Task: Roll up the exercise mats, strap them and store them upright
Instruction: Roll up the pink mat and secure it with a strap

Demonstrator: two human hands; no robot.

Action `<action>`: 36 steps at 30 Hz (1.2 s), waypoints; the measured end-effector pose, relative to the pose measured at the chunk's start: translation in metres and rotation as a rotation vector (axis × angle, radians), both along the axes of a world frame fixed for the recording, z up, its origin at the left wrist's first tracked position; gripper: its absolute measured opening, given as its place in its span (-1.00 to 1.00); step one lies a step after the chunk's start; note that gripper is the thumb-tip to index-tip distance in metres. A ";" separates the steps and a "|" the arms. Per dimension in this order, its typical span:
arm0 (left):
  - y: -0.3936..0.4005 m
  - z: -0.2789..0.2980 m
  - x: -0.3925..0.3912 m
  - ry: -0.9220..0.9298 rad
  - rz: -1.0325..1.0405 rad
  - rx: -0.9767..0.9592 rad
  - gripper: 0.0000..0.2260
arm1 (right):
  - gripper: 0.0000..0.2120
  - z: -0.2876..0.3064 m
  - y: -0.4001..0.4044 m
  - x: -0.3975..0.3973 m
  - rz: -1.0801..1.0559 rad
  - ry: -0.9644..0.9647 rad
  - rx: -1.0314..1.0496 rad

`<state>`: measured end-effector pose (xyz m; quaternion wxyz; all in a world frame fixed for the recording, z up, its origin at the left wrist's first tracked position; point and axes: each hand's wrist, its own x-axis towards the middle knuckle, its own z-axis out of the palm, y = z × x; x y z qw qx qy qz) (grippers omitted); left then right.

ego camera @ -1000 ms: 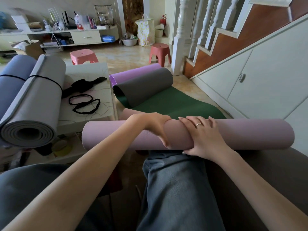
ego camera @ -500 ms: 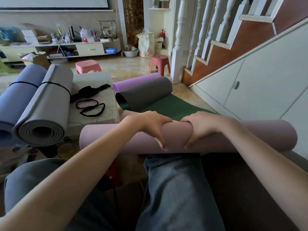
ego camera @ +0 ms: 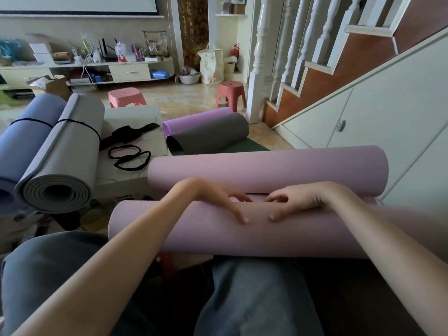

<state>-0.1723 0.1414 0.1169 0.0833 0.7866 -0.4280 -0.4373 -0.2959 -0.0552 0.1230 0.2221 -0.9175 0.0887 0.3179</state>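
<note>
Pink foam exercise mat [ego camera: 242,234] lies across our lap; left hand [ego camera: 218,200] and right hand [ego camera: 295,202] press it with curled fingers, keeping the roll tight.

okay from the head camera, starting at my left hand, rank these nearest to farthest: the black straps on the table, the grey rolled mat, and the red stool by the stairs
From the left hand:
1. Black straps, on the white table just ahead and left.
2. Grey rolled mat, farther left; its open end faces the camera, a black strap round it.
3. Red stool, well back on the floor by the stair post.
</note>
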 end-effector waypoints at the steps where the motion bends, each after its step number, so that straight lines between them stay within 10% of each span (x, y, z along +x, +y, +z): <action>1: 0.000 0.003 0.003 -0.005 0.026 -0.051 -0.50 | -0.26 0.000 -0.005 0.001 -0.044 -0.067 -0.003; 7: -0.009 -0.008 0.004 -0.351 0.169 -0.439 -0.71 | -0.72 -0.032 -0.008 0.018 -0.342 -0.653 -0.185; 12: -0.001 -0.017 -0.001 -0.416 0.020 -0.338 -0.36 | -0.56 -0.031 0.009 0.012 -0.316 -1.056 -0.452; 17: -0.013 -0.005 0.016 -0.253 0.072 -0.247 -0.39 | -0.46 -0.022 0.017 0.009 -0.160 -0.821 -0.528; 23: -0.016 -0.014 0.029 -0.092 0.088 -0.233 -0.42 | 0.18 -0.019 0.016 -0.014 0.127 -0.438 -0.503; 32: -0.009 -0.005 -0.003 -0.722 -0.148 -0.162 0.06 | 0.04 -0.006 0.005 0.013 0.038 -0.389 -0.303; 36: -0.007 0.005 -0.006 -0.646 -0.148 -0.226 -0.17 | -0.19 0.004 0.001 0.014 0.055 -0.303 -0.181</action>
